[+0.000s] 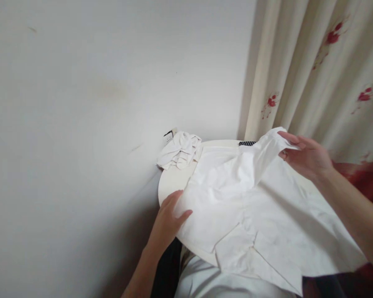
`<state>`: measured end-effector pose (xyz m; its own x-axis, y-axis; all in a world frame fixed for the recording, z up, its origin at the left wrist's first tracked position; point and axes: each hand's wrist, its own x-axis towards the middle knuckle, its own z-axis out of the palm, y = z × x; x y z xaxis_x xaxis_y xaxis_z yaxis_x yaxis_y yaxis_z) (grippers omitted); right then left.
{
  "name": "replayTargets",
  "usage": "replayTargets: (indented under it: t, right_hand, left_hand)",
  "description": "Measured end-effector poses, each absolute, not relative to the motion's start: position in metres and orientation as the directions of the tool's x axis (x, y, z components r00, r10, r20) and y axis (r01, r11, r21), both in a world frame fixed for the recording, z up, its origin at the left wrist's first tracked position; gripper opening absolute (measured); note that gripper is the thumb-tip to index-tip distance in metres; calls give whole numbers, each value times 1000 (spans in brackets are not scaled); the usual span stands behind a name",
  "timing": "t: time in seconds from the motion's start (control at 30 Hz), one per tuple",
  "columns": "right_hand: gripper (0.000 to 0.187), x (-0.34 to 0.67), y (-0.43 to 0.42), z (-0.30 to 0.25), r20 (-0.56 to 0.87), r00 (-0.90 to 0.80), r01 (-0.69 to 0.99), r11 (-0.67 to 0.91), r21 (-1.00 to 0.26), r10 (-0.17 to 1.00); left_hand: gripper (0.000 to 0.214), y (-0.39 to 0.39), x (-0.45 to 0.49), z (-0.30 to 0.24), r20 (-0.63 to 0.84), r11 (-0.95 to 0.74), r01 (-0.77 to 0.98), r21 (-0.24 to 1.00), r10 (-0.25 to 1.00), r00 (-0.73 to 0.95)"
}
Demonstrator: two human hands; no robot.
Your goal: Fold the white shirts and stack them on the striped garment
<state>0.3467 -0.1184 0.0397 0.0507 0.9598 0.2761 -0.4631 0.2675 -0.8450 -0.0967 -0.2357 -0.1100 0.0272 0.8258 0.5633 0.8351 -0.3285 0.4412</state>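
Observation:
A white shirt (261, 215) lies spread over a small round white table (170, 182). My left hand (169, 219) rests at the shirt's left edge, thumb over the cloth and fingers beneath it, pinching the fabric. My right hand (306, 156) is raised at the right and grips a lifted fold of the same shirt, which rises to a peak near its fingers. The shirt's collar hangs off the table's near edge.
A crumpled white cloth (180, 151) lies at the table's back left against the grey wall (112, 103). A cream curtain with red flowers (323, 70) hangs at the right. A dark striped thing (247, 143) shows behind the shirt. Red fabric (366, 178) lies at the right.

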Motion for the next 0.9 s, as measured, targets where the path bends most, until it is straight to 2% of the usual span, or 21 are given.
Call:
replayTargets:
  t: [0.03, 0.2, 0.27, 0.43, 0.5, 0.6, 0.77, 0.9]
  right_hand:
    - [9, 350, -111, 33, 244, 64, -453, 246, -857, 968]
    - [14, 357, -85, -9, 89, 98, -349, 118, -930, 991]
    - [17, 361, -79, -17, 96, 129, -342, 135, -930, 987]
    - [44, 376, -64, -4, 159, 179, -270, 204, -941, 971]
    - [47, 381, -57, 10, 198, 190, -233, 240, -942, 962]
    - [51, 384, -48, 30, 246, 197, -228, 288, -930, 949]
    - [47, 377, -43, 47, 244, 252, -219, 301, -928, 937]
    - [33, 375, -42, 36, 153, 382, -82, 198, -977, 912]
  left_hand:
    - [56, -236, -94, -112, 535, -347, 820, 455, 843, 59]
    - [58, -239, -87, -112, 445, -367, 793, 486, 885, 137]
    - [59, -242, -87, -110, 416, -357, 799, 484, 897, 149]
    - [72, -252, -82, -107, 385, -356, 803, 478, 907, 173]
    - [82, -257, -78, -104, 354, -376, 798, 471, 909, 220]
    - [85, -262, -73, -99, 314, -436, 777, 454, 895, 318]
    - [80, -267, -71, -94, 288, -493, 747, 446, 869, 402]
    - [50, -274, -83, -76, 241, -558, 662, 500, 824, 512]
